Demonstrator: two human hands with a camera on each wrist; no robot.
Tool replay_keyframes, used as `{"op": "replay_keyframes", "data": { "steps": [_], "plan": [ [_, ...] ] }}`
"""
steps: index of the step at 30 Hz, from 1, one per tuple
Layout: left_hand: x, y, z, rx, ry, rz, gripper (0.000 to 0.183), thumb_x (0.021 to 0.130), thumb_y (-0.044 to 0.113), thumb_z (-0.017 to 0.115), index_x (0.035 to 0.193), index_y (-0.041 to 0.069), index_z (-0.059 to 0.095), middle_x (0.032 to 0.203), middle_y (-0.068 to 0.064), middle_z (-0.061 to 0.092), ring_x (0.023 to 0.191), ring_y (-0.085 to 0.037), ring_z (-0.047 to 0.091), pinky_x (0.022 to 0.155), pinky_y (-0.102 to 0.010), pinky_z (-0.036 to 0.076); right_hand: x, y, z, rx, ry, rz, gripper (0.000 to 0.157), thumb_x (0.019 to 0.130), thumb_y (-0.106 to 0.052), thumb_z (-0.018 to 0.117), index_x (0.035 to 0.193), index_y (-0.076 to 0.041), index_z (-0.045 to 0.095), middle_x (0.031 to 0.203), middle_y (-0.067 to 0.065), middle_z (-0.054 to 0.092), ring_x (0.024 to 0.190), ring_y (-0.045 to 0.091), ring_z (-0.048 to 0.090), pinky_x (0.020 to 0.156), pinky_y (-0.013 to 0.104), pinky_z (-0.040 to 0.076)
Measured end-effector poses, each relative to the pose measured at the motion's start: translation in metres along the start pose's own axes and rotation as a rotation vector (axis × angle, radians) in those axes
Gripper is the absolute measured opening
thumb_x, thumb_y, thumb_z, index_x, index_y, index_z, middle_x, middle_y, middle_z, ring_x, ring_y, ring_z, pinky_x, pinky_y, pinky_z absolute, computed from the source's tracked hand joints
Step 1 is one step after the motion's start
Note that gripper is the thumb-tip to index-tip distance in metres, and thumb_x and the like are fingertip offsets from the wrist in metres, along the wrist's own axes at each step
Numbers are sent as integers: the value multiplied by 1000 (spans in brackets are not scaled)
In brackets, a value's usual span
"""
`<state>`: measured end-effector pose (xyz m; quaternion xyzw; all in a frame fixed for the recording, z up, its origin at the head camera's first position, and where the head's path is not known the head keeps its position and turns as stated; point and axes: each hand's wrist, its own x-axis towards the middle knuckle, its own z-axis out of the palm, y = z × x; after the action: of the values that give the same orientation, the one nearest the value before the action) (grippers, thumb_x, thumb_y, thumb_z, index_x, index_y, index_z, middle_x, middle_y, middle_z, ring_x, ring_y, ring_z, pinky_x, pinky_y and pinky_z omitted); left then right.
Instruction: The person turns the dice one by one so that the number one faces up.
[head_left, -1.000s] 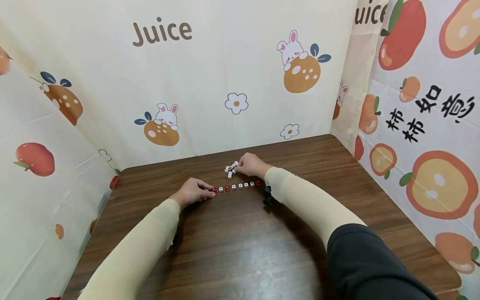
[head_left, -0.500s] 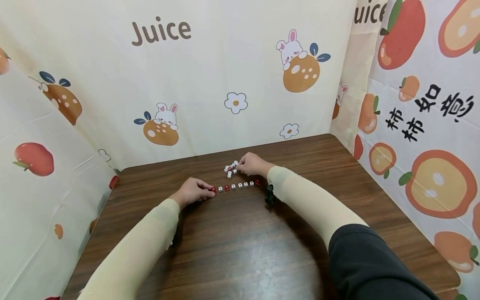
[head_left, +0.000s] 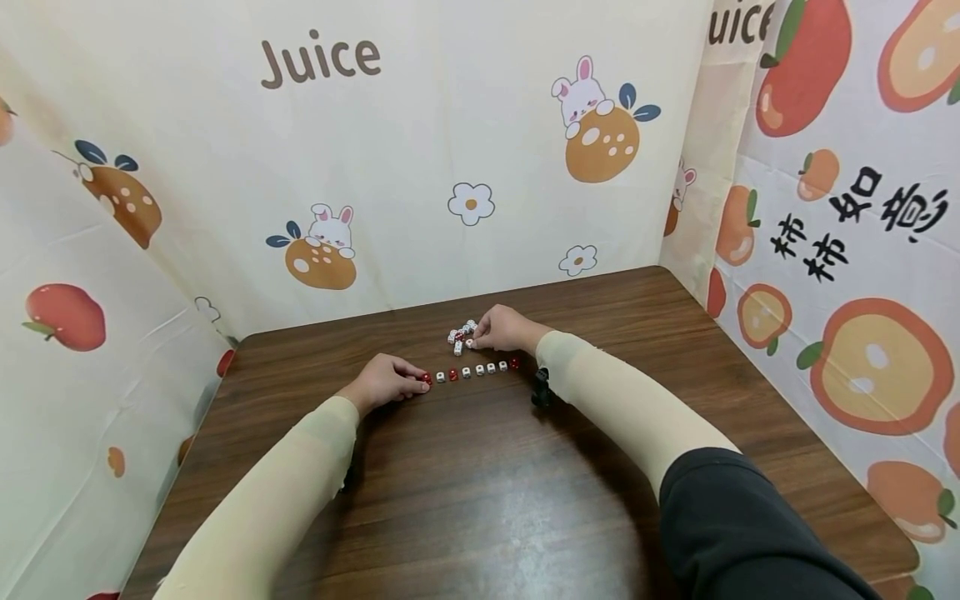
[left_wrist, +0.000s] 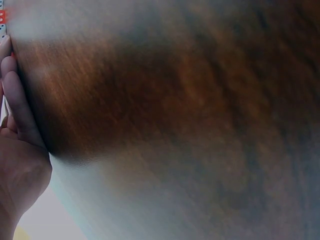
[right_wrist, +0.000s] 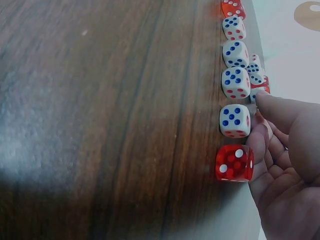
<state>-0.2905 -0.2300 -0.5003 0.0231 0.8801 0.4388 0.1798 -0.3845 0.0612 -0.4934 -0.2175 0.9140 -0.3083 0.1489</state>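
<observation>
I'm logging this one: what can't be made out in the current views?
Head: pip counts on the row of dice, too small to read.
Left wrist: the left hand, cut off by the left edge.
Right wrist: the topmost red die, cut off by the top edge.
Right wrist: whether the right hand pinches a die; its thumb partly hides the spot.

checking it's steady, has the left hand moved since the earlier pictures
No: against the nearest bunny print, the left hand stays put at the leftmost red die.
</observation>
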Motion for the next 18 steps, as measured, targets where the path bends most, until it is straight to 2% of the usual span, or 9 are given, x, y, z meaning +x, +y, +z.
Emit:
{"op": "replay_keyframes", "data": {
  "steps": [3,10,18],
  "plan": [
    [0,-1,0,-3,0,6,31,86,24,91,112,9,84,93,0,78,72,-11,66,64,-27,57,0,0,0,8,-3,-5,12,92,-29,84,95,-17,83,94,-2,80,70,12,71,69,26,58],
    [0,-2,1,5,4,11,32,85,25,91,112,9,83,90,0,78,71,-11,66,63,-27,56,-1,-4,2,-28,1,-21,26,90,-31,87,110,-15,83,86,-4,77,76,10,65,75,27,53],
    [0,-1,1,3,4,4,32,85,25,92,112,10,84,91,0,78,72,-11,66,64,-27,57,-2,-5,3,-45,13,-44,13,92,-26,84,102,-17,85,88,-5,79,82,11,65,79,27,53]
  ]
}}
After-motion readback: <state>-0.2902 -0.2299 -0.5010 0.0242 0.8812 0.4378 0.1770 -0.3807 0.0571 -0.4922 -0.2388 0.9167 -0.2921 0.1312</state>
